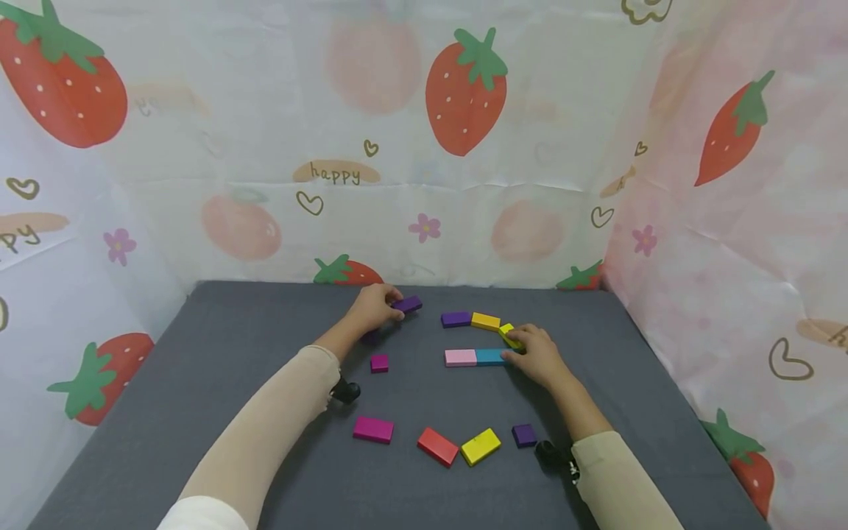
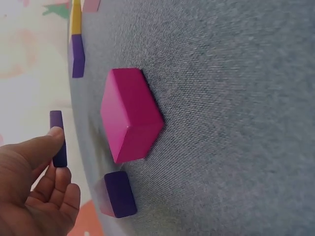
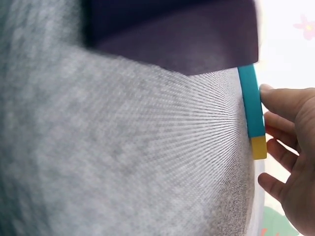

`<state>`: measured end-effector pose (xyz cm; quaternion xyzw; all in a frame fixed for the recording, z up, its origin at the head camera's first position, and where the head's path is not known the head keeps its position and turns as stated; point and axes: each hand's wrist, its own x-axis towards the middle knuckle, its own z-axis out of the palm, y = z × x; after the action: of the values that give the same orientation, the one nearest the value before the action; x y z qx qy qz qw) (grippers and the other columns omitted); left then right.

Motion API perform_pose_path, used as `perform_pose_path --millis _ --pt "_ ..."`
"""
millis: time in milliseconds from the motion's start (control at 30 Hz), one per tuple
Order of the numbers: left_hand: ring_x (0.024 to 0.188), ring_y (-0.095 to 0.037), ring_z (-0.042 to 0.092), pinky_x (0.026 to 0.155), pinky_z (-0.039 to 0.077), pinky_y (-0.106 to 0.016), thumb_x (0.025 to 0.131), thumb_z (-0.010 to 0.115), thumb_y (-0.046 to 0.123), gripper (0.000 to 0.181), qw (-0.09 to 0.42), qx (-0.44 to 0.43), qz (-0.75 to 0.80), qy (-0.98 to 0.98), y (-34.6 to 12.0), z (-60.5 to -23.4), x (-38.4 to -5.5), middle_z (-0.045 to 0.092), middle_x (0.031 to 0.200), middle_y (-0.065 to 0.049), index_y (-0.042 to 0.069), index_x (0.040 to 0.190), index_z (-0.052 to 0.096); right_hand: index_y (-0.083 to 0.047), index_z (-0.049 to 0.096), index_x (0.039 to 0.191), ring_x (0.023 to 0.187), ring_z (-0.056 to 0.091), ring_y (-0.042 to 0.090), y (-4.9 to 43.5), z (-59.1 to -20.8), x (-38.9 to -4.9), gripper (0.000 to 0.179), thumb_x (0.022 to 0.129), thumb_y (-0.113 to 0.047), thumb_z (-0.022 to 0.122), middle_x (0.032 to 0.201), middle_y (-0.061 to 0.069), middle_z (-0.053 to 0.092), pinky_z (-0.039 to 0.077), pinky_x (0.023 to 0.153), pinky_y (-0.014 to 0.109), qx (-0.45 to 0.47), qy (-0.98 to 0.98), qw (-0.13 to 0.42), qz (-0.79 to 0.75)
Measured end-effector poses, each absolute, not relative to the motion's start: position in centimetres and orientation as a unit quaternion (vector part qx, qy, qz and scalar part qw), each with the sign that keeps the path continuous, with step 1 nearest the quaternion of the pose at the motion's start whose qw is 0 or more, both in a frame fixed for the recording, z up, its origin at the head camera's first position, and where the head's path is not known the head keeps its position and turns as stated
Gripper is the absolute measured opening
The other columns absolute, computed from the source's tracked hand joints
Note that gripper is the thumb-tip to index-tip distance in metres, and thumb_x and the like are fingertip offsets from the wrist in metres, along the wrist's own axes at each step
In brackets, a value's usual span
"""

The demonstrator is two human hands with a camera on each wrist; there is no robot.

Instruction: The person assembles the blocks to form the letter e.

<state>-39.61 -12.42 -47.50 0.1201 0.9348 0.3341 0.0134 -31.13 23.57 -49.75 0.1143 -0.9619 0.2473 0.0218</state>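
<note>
Your left hand (image 1: 374, 308): pinches a purple rectangular block (image 1: 408, 304), far, left of centre. Your right hand (image 1: 539, 357): fingers half-bent at yellow block (image 1: 506, 331) and blue rectangular block (image 1: 489, 357), hold unclear. Two rows apparently begun; near red rectangular block (image 1: 437, 447) unplaced.

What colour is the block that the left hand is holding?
Purple. The block in the left hand shows its colour best in the head view.
</note>
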Motion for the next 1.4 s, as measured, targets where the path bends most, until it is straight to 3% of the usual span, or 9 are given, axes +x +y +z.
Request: perform_pose_path --millis 633,1400 --pt "0.095 -0.021 0.064 0.086 0.052 -0.040 0.086 0.084 0.021 0.038 -0.002 0.128 0.357 0.926 -11.5 -47.2 -36.8 0.072 0.105 -0.007 0.008 0.120 0.072 0.000 0.065 0.135 0.127 0.049 0.041 23.6 -49.8 -31.1 0.048 0.096 -0.025 0.074 0.138 0.020 0.058 0.040 0.108 0.059 0.122 -0.960 0.025 0.250" --pt "0.101 -0.024 0.065 0.091 0.053 -0.041 0.086 0.084 0.016 0.036 -0.003 0.107 0.367 0.924 -7.5 -49.3 -35.8 0.072 0.110 -0.011 0.006 0.118 0.073 0.001 0.066 0.134 0.126 0.050 0.041 23.6 -49.8 -31.3 0.046 0.095 -0.024 0.075 0.135 0.020 0.059 0.040 0.108 0.059 0.122 -0.962 0.034 0.242"
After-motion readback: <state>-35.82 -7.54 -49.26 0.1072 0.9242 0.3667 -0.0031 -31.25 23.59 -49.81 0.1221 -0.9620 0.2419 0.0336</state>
